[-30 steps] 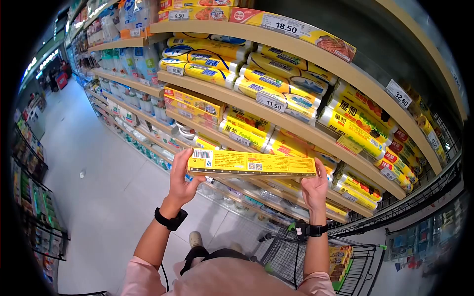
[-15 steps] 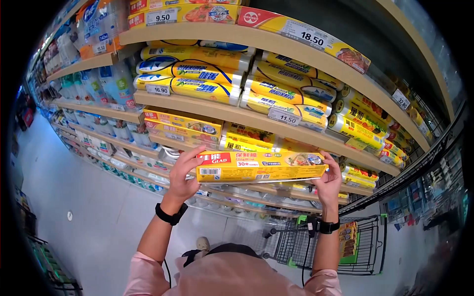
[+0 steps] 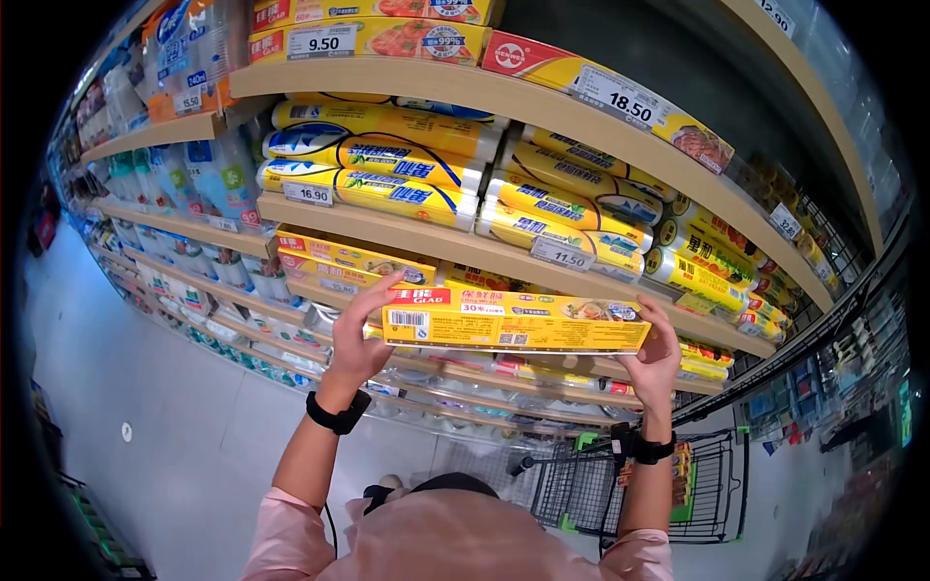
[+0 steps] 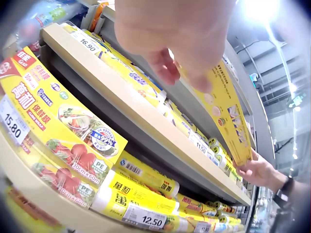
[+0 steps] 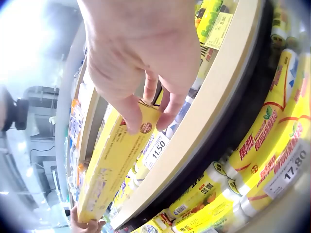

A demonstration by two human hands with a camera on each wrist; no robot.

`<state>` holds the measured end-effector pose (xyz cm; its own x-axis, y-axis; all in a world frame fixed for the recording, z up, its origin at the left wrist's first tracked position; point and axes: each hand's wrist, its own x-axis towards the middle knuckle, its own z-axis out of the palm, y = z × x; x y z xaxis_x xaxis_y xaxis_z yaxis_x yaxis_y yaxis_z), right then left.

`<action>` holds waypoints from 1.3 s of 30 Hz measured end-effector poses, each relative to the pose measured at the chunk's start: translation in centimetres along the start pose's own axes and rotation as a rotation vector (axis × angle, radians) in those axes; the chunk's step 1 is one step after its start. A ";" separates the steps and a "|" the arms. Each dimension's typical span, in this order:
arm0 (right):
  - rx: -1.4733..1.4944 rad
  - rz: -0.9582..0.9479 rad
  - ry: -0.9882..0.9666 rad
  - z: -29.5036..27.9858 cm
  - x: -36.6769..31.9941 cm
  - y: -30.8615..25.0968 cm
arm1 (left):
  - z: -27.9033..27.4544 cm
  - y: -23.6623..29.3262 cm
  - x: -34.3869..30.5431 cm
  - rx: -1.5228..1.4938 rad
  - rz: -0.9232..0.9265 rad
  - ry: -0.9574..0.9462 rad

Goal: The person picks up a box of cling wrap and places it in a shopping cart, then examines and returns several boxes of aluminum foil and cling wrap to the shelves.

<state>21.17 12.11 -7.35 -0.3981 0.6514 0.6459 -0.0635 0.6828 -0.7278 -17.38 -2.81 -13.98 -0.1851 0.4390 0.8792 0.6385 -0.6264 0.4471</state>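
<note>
Seen from a head-worn camera, a person in a pink top stands at a supermarket shelf. A long yellow cling wrap box [image 3: 518,321] is held level in the air before the lower shelves. The left hand [image 3: 360,334] grips one end of it, fingers and thumb bent around the corner; the right hand [image 3: 657,351] holds the other, and the right wrist view shows that end pinched between thumb and fingers.

What has changed is the box's facing. A second ago mainly the barcode side showed; now the panel with the red GLAD logo is visible above it, though more foreshortened than half a second ago. Both ends remain held. The work in hand appears to be turning the box over to look at its printing, with both panels now partly visible.

Beyond the box, yellow rolls [image 3: 387,184] lie stacked on a wooden shelf [image 3: 407,234], with price tags reading 16.90 and 11.50. Similar boxes [image 3: 354,254] sit just below. A shopping cart [image 3: 581,489] stands near the person's right arm, packages [image 3: 684,474] inside.
</note>
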 end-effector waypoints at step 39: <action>0.422 0.340 0.158 -2.6 5.7 -2.2 | -0.4 5.4 9.8 -0.658 -1.028 0.085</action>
<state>21.38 15.15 -1.42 -0.3199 0.8755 0.3621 -0.3287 0.2559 -0.9091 -16.02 -2.18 -2.89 -0.4450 0.8932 0.0645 -0.3287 -0.2299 0.9160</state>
